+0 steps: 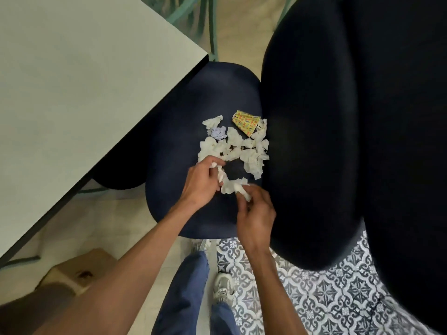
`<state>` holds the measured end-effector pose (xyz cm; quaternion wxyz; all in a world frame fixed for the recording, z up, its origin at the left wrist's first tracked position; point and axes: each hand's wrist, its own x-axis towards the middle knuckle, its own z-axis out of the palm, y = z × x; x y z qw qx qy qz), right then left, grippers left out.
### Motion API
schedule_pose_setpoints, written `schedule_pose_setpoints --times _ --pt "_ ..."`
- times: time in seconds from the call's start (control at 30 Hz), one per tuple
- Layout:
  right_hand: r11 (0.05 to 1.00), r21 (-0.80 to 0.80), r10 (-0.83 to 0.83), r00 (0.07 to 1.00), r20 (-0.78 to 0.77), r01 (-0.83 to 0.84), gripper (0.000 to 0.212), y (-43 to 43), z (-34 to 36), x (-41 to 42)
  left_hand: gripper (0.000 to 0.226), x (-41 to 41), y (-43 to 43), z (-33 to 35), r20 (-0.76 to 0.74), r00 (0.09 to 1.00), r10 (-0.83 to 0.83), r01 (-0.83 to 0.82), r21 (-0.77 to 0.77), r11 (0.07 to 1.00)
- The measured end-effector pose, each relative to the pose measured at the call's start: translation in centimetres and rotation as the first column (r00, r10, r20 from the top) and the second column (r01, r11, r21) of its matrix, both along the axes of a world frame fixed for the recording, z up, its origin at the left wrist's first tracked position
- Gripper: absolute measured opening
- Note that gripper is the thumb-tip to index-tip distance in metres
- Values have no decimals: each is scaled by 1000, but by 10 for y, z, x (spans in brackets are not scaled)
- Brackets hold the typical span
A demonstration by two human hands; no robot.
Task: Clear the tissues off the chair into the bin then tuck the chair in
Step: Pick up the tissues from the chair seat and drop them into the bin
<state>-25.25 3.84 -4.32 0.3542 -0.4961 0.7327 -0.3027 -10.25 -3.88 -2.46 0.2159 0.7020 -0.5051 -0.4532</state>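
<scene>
Your left hand point(202, 182) is closed around a crumpled tissue, fingers curled over it. Your right hand point(255, 213) pinches another scrap between fingertips and thumb. Both work at the near edge of the tissues point(238, 147), which lie scattered on the dark blue chair seat point(174, 165). A yellow paper cup point(245, 122) lies on its side at the far right of the pile. The table point(72, 93) stands left.

Crumpled paper tissues point(251, 155), matt cloth chair point(174, 153)
</scene>
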Motion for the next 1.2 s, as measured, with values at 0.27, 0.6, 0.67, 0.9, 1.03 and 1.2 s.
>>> schedule_pose_setpoints --times 0.27,0.6,0.67,0.9,1.03,1.2 --pt "973 -39 229 973 21 -228 6 61 59 21 34 36 118 37 35 990 135 -130 -111 985" --pt "874 -21 486 871 67 -486 15 144 123 105 38 115 274 98 -49 896 440 -437 -265 860" --pt "843 -23 537 840 75 -537 16 160 129 128 39 134 301 106 -42 849 526 -519 -245 819" --pt "663 -141 748 660 76 -735 24 231 134 229 20 216 410 116 13 642 767 -751 -190 632" --pt "596 -163 803 589 93 -786 19 274 127 286 19 264 471 115 77 573 816 -786 -230 573" --pt "531 -112 848 524 83 -840 18 323 115 347 22 318 536 104 268 509 818 -766 -293 572"
